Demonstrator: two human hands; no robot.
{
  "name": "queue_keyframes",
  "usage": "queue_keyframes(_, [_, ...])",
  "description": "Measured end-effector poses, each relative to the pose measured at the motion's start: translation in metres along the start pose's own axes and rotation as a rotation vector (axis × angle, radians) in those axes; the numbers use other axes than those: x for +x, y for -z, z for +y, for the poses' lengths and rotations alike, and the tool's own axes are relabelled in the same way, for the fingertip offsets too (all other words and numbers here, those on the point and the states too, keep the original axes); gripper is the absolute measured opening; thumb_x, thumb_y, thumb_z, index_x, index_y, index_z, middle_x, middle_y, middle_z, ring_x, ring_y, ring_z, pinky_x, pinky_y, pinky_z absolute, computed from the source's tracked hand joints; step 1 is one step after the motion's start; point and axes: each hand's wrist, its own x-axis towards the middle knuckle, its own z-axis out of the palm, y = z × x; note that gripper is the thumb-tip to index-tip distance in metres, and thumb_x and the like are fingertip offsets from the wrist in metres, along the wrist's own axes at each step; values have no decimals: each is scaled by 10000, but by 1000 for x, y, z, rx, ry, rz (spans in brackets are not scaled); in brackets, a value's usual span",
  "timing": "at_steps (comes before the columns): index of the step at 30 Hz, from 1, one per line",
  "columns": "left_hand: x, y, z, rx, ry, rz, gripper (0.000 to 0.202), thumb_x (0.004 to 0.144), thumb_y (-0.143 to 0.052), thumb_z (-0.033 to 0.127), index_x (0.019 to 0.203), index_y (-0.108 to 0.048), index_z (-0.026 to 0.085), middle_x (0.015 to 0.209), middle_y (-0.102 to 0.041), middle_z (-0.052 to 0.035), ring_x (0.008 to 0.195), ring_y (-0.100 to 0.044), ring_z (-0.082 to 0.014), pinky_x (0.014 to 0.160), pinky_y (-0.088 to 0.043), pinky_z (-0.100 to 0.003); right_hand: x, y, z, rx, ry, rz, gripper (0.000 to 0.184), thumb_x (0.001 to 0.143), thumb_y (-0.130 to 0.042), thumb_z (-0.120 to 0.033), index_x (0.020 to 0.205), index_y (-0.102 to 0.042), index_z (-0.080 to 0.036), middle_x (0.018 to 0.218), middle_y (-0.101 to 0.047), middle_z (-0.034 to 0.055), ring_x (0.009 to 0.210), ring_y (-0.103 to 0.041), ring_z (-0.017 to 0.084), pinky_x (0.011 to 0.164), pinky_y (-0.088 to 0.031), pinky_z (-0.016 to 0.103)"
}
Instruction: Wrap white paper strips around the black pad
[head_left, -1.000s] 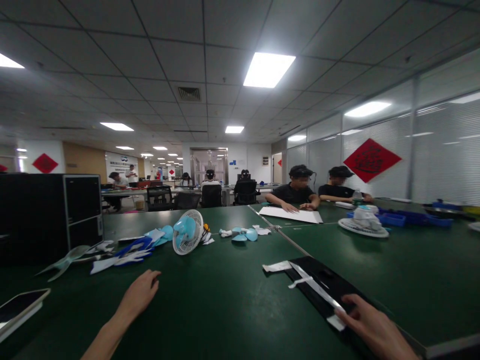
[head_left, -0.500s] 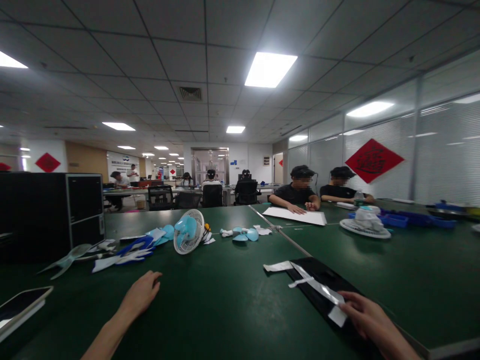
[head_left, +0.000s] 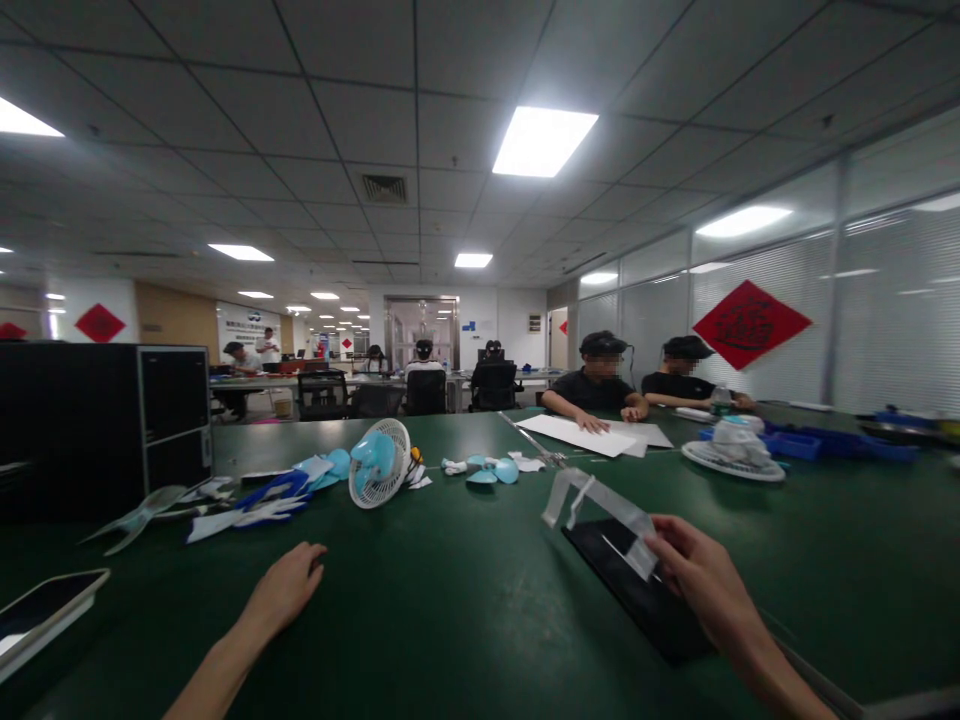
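Observation:
My right hand pinches one end of a strip of clear plastic film. The strip is bent, with narrow side pieces, and hangs above a flat black sheet or pouch lying on the green table; I cannot make out which. At the left, my left hand rests on the table, holding nothing, its fingers loosely bent and outstretched. Beyond it lie blue-and-white gloves and a small fan with a white guard and light-blue blades.
At the left stand a black computer case and a phone-like device. Blue fan blades lie mid-table. Across the table, a person handles white sheets. A white fan guard and blue trays sit at the right.
My right hand has lifted the clear film strip up off the black piece. My left hand has barely moved. The person opposite has spread the white sheets apart.

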Motion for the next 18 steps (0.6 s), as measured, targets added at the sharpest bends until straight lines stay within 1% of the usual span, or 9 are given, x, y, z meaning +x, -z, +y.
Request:
queue_keyframes(2, [0, 0, 0, -7, -2, -6, 484, 844, -362, 345, 1241, -535, 129, 1176, -596, -101, 1074, -581, -230, 908, -470, -337, 18, -12, -7, -136, 124, 27, 303, 753, -521, -387, 952, -595, -171, 791, -664, 76, 670, -612, 201, 598, -448, 295])
queue_keyframes(4, [0, 0, 0, -6, -7, -4, 485, 846, -356, 342, 1238, -535, 119, 1184, -593, -111, 1089, -573, -235, 928, -461, -350, 40, -31, -9, -346, 230, 80, 258, 794, -484, -332, 966, -587, -169, 784, -663, 69, 696, -616, 201, 652, -437, 297])
queue_keyframes(5, [1, -1, -1, -7, -7, -5, 487, 847, -354, 344, 1238, -535, 118, 1192, -590, -114, 1098, -568, -237, 936, -457, -356, 52, -42, -7, -459, 266, 67, 247, 809, -470, -302, 983, -583, -168, 772, -661, 62, 695, -614, 198, 659, -427, 294])
queue_keyframes(7, [2, -2, -3, -18, -3, -13, 491, 845, -360, 354, 1244, -530, 124, 1214, -582, -114, 1112, -561, -241, 943, -454, -364, 72, -68, 1, -670, 300, 14, 239, 828, -446, -237, 1012, -577, -159, 852, -672, 81, 768, -625, 203, 692, -415, 287])
queue_keyframes(9, [4, -4, -6, -31, 2, -21, 495, 842, -369, 364, 1248, -528, 130, 1222, -580, -112, 1112, -561, -245, 940, -457, -370, 87, -94, 12, -860, 281, -114, 241, 832, -424, -166, 1017, -578, -148, 999, -665, 119, 864, -630, 211, 724, -407, 280])
queue_keyframes(12, [6, -6, -10, -41, 4, -19, 483, 838, -379, 356, 1242, -536, 143, 1210, -591, -105, 1094, -570, -244, 930, -461, -374, 94, -127, 31, -939, 255, -240, 198, 794, -464, -98, 919, -614, -127, 999, -666, 146, 862, -642, 227, 709, -406, 281])
queue_keyframes(15, [6, -7, -9, -43, 3, -15, 466, 837, -390, 345, 1236, -544, 159, 1207, -596, -95, 1081, -577, -238, 921, -465, -368, 90, -142, 44, -943, 260, -316, 144, 799, -503, -121, 855, -635, -122, 951, -673, 152, 864, -643, 244, 706, -413, 290])
queue_keyframes(16, [5, -6, -8, -39, 2, -11, 460, 839, -392, 340, 1231, -550, 161, 1205, -597, -93, 1083, -575, -237, 924, -462, -365, 88, -142, 46, -940, 269, -332, 135, 811, -516, -156, 857, -640, -126, 954, -673, 150, 880, -639, 250, 712, -415, 293])
queue_keyframes(18, [4, -6, -6, -24, -2, 2, 442, 841, -393, 325, 1215, -565, 162, 1193, -602, -90, 1090, -570, -233, 936, -452, -355, 86, -134, 47, -933, 289, -341, 162, 832, -529, -238, 887, -643, -138, 981, -667, 145, 920, -626, 260, 732, -417, 297])
